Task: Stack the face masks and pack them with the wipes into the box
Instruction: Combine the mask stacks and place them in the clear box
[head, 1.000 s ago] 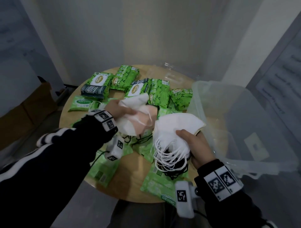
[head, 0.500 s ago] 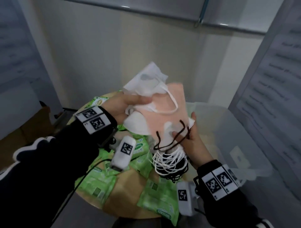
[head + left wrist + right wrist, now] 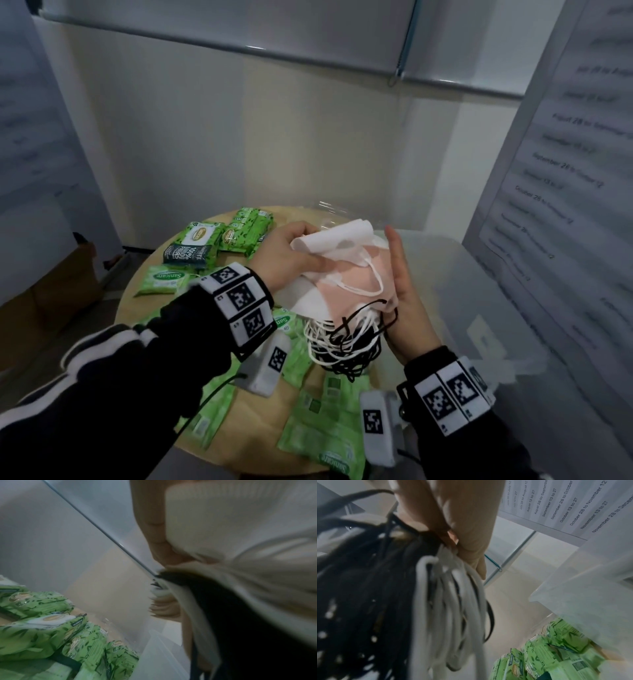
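Note:
My left hand (image 3: 298, 251) grips a white face mask (image 3: 337, 236) and a pink face mask (image 3: 349, 275), laying them against the mask stack. My right hand (image 3: 402, 287) holds that stack from the right with its fingers straight up and the thumb hidden under the pink mask. White and black ear loops (image 3: 342, 342) dangle below, and they fill the right wrist view as ear loops (image 3: 450, 601). The left wrist view is blocked by a white mask (image 3: 240, 520). A clear plastic box (image 3: 479, 291) stands open to the right. Green wipes packs (image 3: 195, 245) lie on the round wooden table (image 3: 260, 414).
Several flat green wipes packs (image 3: 325, 435) cover the table's near side under my wrists. A brown cardboard box (image 3: 65, 291) sits on the floor at the left. A sheet of printed dates (image 3: 565, 154) hangs on the right wall, close behind the plastic box.
My hands came together and rose, then dropped back over the table. The left hand's white and pink masks now lie against the stack in my right hand.

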Motion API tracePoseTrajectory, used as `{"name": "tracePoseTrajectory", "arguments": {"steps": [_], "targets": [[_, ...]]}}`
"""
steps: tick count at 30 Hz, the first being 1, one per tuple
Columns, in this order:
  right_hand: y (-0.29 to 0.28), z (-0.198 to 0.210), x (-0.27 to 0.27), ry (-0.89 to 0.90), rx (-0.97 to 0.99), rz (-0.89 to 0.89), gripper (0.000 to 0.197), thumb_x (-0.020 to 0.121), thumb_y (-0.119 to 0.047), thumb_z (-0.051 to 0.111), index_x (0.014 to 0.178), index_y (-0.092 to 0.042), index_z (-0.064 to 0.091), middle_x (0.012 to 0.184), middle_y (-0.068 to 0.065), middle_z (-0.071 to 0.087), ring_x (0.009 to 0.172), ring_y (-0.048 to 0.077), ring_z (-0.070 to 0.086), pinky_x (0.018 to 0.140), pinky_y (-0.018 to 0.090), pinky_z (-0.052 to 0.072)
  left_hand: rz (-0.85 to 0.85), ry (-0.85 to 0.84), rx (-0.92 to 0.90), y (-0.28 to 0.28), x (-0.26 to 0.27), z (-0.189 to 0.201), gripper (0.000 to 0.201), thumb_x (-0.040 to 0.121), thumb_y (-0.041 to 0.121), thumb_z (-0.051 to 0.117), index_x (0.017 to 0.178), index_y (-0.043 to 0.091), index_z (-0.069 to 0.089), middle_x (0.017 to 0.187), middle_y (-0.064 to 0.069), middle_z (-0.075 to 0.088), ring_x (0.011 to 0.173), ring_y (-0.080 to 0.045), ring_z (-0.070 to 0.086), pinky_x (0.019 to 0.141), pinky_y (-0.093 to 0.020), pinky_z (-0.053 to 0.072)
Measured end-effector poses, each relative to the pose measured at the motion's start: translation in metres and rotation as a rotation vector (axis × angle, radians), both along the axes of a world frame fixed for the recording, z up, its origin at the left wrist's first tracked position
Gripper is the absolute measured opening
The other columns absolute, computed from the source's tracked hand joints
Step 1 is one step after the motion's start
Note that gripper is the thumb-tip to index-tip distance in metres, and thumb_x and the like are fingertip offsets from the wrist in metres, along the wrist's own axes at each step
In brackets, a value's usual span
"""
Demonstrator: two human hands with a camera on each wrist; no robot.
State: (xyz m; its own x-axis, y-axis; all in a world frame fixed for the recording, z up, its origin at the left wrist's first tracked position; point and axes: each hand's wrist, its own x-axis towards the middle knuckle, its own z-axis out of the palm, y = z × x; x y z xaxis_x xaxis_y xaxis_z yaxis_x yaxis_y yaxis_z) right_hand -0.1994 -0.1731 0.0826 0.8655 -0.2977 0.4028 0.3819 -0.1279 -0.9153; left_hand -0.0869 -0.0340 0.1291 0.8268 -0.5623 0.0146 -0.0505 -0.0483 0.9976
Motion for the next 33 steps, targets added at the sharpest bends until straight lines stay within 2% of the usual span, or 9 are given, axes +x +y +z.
{"name": "tracePoseTrajectory", "arguments": {"steps": [5,7,10,16,19,23,25,28,33], "targets": [[0.0,0.002,0.0,-0.009,0.09,0.009,0.065,0.056,-0.048,0.083,0.116,-0.041,0.059,0.12,-0.008,0.064,0.112,0.014,0.06,0.093,0.028,0.048,-0.107,-0.102,0.004,0.001,-0.003,0.01,0.014,0.073,0.013,0.076,0.077,0.019,0.064,0.077,0.003,0.064,0.072,-0.012,0.059,0.069,-0.025,0.047],[-0.002,-0.002,0.0,-0.024,0.082,-0.035,0.054,0.055,-0.029,0.083,0.105,-0.031,0.062,0.117,0.004,0.061,0.109,0.021,0.058,0.098,0.04,0.046,-0.054,-0.089,-0.01,0.001,0.0,0.011,0.005,0.079,0.02,0.071,0.083,0.019,0.068,0.083,-0.001,0.07,0.075,-0.016,0.064,0.074,-0.03,0.051],[-0.002,-0.003,0.001,0.034,0.158,-0.066,0.029,0.061,-0.006,0.066,0.085,-0.023,0.067,0.099,-0.006,0.066,0.093,0.01,0.063,0.085,0.033,0.049,0.064,0.051,-0.077,0.0,0.008,0.01,0.02,0.086,0.026,0.065,0.096,0.01,0.068,0.095,-0.009,0.072,0.082,-0.022,0.068,0.079,-0.036,0.054],[0.004,0.003,-0.002,0.14,0.205,-0.108,0.022,0.048,-0.03,0.073,0.07,-0.026,0.074,0.107,-0.005,0.069,0.101,0.009,0.064,0.088,0.026,0.051,-0.073,0.158,-0.111,0.005,0.003,0.022,0.026,0.087,0.035,0.058,0.093,0.012,0.068,0.093,-0.006,0.073,0.081,-0.019,0.07,0.076,-0.031,0.056],[0.004,0.003,-0.003,0.171,0.233,-0.121,0.016,0.071,-0.007,0.071,0.074,-0.022,0.076,0.116,0.007,0.067,0.108,0.017,0.062,0.095,0.033,0.049,-0.189,0.051,-0.024,0.012,0.002,0.027,0.037,0.078,0.047,0.064,0.086,0.011,0.071,0.088,-0.003,0.074,0.079,-0.015,0.069,0.083,-0.034,0.051],[0.002,0.002,-0.005,0.224,0.298,-0.165,0.022,0.091,0.001,0.052,0.094,-0.013,0.07,0.086,0.002,0.075,0.077,0.012,0.069,0.066,0.023,0.055,-0.279,-0.067,0.085,0.022,0.009,0.035,0.069,0.047,0.082,0.063,0.091,0.03,0.075,0.112,0.015,0.067,0.11,-0.006,0.057,0.095,-0.035,0.038],[0.001,0.002,-0.005,0.25,0.318,-0.194,0.019,0.091,0.0,0.053,0.102,-0.006,0.068,0.09,0.009,0.074,0.078,0.015,0.069,0.065,0.025,0.054,-0.243,-0.073,0.081,0.024,0.01,0.041,0.056,0.062,0.074,0.062,0.091,0.029,0.074,0.109,0.017,0.068,0.104,-0.004,0.06,0.093,-0.032,0.042],[0.001,0.003,-0.004,0.263,0.352,-0.214,0.023,0.091,0.0,0.053,0.11,0.001,0.065,0.099,0.016,0.072,0.085,0.021,0.068,0.067,0.026,0.055,-0.154,-0.095,-0.013,0.025,0.008,0.051,0.019,0.091,0.028,0.055,0.097,0.018,0.07,0.101,0.006,0.07,0.085,-0.007,0.064,0.081,-0.023,0.051],[0.005,0.012,-0.007,0.243,0.442,-0.167,0.024,0.092,-0.005,0.043,0.094,-0.004,0.067,0.089,0.01,0.074,0.079,0.018,0.069,0.065,0.025,0.055,-0.185,-0.066,-0.165,0.028,0.009,0.061,0.04,0.087,-0.017,0.038,0.094,0.009,0.067,0.089,-0.001,0.072,0.077,-0.01,0.065,0.073,-0.018,0.053]]}}
